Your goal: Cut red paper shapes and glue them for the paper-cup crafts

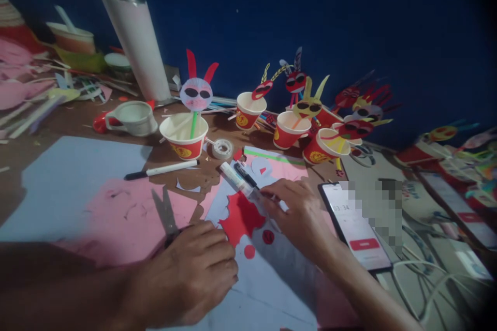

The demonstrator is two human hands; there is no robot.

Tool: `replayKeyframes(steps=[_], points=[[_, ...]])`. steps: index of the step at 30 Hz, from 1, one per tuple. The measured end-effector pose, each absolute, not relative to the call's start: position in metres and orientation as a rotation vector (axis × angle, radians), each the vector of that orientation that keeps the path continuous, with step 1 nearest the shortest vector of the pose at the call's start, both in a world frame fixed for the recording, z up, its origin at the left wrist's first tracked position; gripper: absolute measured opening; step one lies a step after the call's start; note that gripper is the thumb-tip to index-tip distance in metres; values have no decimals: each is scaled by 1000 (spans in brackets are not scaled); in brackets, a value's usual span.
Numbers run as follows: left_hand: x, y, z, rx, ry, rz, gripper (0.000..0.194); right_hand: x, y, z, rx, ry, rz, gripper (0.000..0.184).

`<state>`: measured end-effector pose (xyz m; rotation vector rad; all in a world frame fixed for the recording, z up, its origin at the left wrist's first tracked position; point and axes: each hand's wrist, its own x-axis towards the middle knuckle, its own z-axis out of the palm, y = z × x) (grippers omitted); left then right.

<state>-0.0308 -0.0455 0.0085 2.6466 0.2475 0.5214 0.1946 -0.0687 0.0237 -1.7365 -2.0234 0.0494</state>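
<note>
My left hand is curled above the light blue paper, its fingertips hidden beneath. Scissors with blades a little apart point away from it; their handles disappear behind the hand, and I cannot tell if it grips them. My right hand pinches the near end of a black pen, which lies against a white glue stick. Between the hands are a jagged red paper scrap, a small red paper disc and another red disc with dark marks.
Red paper cups with paper bug figures, including a rabbit-eared one, line the back. A mug, tape roll, white marker and pink paper lie leftward. A phone and cables are at right.
</note>
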Motion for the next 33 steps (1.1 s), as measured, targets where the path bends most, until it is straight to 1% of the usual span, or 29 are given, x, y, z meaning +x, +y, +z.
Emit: replayKeyframes(steps=[1, 4, 5, 10, 13, 15, 17, 21, 23, 27, 30, 32, 33], points=[[-31, -44, 9, 2636, 241, 529, 14, 188, -64, 23, -1763, -2055, 7, 9], [-30, -40, 10, 2619, 229, 574, 15, 173, -50, 17, -1862, -2155, -157, 21], [-30, -39, 10, 2616, 228, 592, 15, 170, -46, 15, -1884, -2172, -197, 22], [-33, -34, 15, 2587, 251, 693, 12, 167, -42, 15, -1850, -2182, -250, 12], [-36, -30, 22, 2538, 363, 848, 20, 170, -56, 24, -1774, -2183, -226, 8], [-37, -28, 26, 2531, 471, 955, 26, 171, -70, 29, -1664, -2155, -121, 8], [-38, -25, 28, 2562, 577, 981, 32, 170, -84, 32, -1564, -2100, 8, 10], [-35, -24, 26, 2644, 579, 738, 39, 167, -104, 30, -1441, -1986, 242, 15], [-32, -26, 24, 2624, 509, 669, 36, 164, -109, 29, -1387, -1914, 379, 18], [-28, -32, 27, 2461, 500, 652, 12, 156, -115, 26, -1259, -1742, 641, 22], [-28, -37, 32, 2202, 561, 633, 13, 152, -117, 23, -1236, -1574, 802, 35], [-27, -41, 34, 1999, 585, 656, 18, 150, -118, 23, -1283, -1552, 848, 46], [-27, -43, 35, 1909, 601, 668, 19, 150, -118, 24, -1310, -1584, 859, 48]])
